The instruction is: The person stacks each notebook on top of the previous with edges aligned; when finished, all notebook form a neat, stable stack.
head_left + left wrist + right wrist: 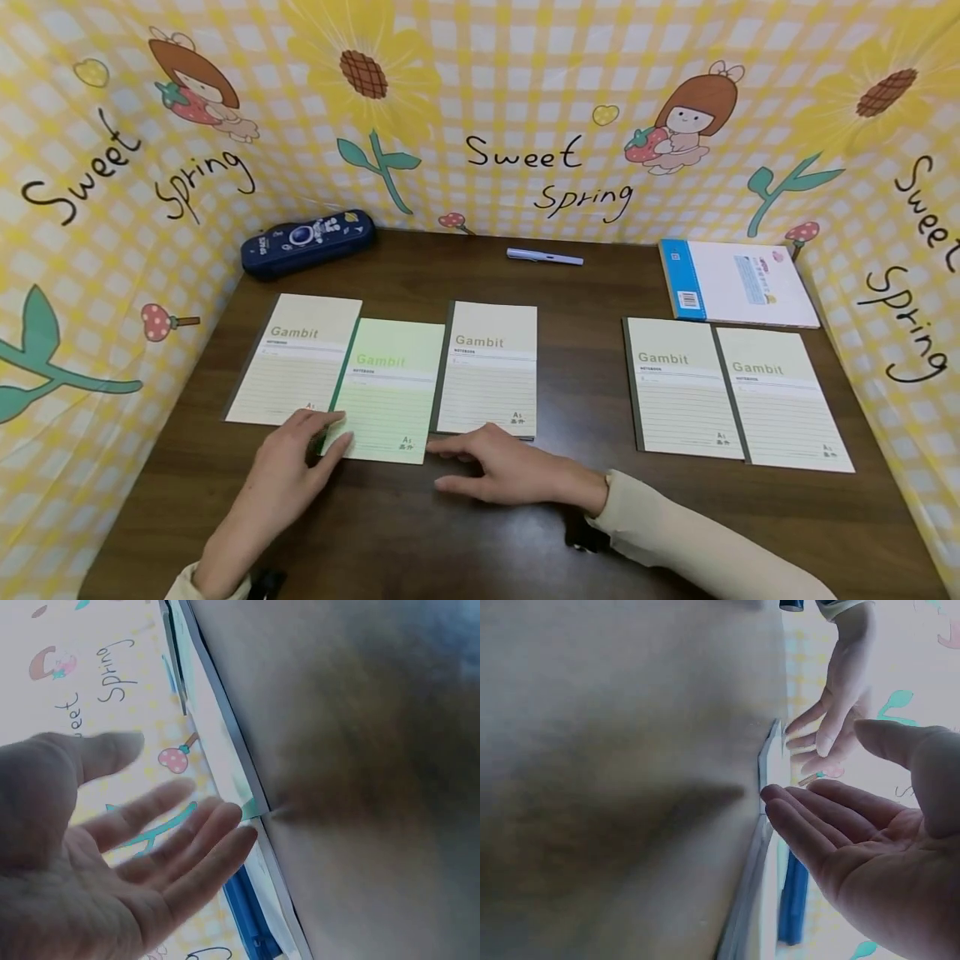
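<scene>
A green-tinted Gambit notebook [386,392] lies between a cream notebook [303,358] on its left, which it partly overlaps, and another cream notebook [491,367] on its right. My left hand [292,458] is at its lower left corner, fingers loosely bent and thumb near its bottom edge. At the lower right corner is my right hand [498,467], with fingertips right by the edge and the thumb apart below. In the left wrist view, the left hand's fingers [214,877] extend with a gap from the thumb. The right wrist view shows extended fingers [810,840].
Two more cream notebooks [682,392] lie side by side on the right, in front of a white-and-blue book [742,283]. A lilac pen [545,257] and a navy pencil case [309,243] rest at the back. Yellow checked cloth [510,75] surrounds the dark table [420,533].
</scene>
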Demonstrator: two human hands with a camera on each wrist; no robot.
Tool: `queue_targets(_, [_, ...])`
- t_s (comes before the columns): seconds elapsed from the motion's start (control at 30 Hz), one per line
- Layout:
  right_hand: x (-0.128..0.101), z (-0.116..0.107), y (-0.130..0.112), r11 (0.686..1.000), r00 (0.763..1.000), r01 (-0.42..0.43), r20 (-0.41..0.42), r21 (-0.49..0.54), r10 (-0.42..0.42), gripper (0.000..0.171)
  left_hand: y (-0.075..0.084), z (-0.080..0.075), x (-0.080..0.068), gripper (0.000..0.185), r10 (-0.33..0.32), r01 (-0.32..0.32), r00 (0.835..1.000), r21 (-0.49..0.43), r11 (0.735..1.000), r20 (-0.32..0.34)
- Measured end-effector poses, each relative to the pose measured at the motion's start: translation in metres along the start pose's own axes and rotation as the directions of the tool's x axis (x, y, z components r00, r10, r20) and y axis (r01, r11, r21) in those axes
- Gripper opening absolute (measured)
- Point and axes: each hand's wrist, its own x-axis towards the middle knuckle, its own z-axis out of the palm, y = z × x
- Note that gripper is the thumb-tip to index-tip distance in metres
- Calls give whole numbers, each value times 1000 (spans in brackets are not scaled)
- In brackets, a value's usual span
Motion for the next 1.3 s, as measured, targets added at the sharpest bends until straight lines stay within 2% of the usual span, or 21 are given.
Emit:
queue_targets(0.13, [-4, 2, 3, 992, 998, -68, 21, 111, 66, 55, -3, -3, -3, 36, -109, 109, 994, -19, 994, -16])
queue_targets(0.3, [-5, 5, 7, 959, 991, -134, 38, 251, 129, 58, -2, -4, -4, 39, -192, 191, 981, -52, 980, -19])
queue_targets(0.43, [-4, 7, 9, 934, 986, -166, 48, 318, 159, 60, -1, -3, -3, 41, -214, 211, 976, -72, 975, -34])
queue_targets(0.53, [-2, 9, 9, 912, 983, -182, 64, 367, 170, 62, -1, -1, -3, 42, -223, 217, 972, -85, 972, -69])
queue_targets(0.67, [-1, 10, 11, 877, 981, -193, 90, 440, 171, 64, -2, 1, -2, 40, -255, 246, 962, -96, 964, -99])
queue_targets(0.83, [-1, 10, 13, 830, 980, -197, 116, 522, 159, 66, -5, -1, 1, 35, -300, 292, 950, -89, 952, -85])
queue_targets(0.97, [0, 11, 13, 801, 979, -204, 116, 562, 168, 65, -8, -3, 4, 33, -303, 297, 950, -89, 951, -68])
queue_targets(1.03, [1, 12, 13, 762, 977, -211, 102, 613, 188, 63, -9, -4, 4, 33, -298, 292, 952, -96, 952, -62])
queue_targets(1.1, [2, 14, 13, 700, 971, -222, 93, 679, 218, 61, -10, -4, 4, 33, -294, 287, 954, -106, 952, -56])
queue_targets(1.17, [3, 15, 12, 612, 962, -232, 88, 756, 257, 59, -12, -4, 4, 32, -287, 280, 956, -112, 953, -51])
queue_targets(1.23, [3, 16, 11, 510, 952, -236, 90, 827, 294, 58, -13, -5, 5, 29, -281, 275, 959, -112, 955, -47])
queue_targets(1.3, [3, 17, 8, 438, 941, -234, 88, 868, 328, 58, -14, -5, 7, 27, -273, 268, 961, -109, 957, -41])
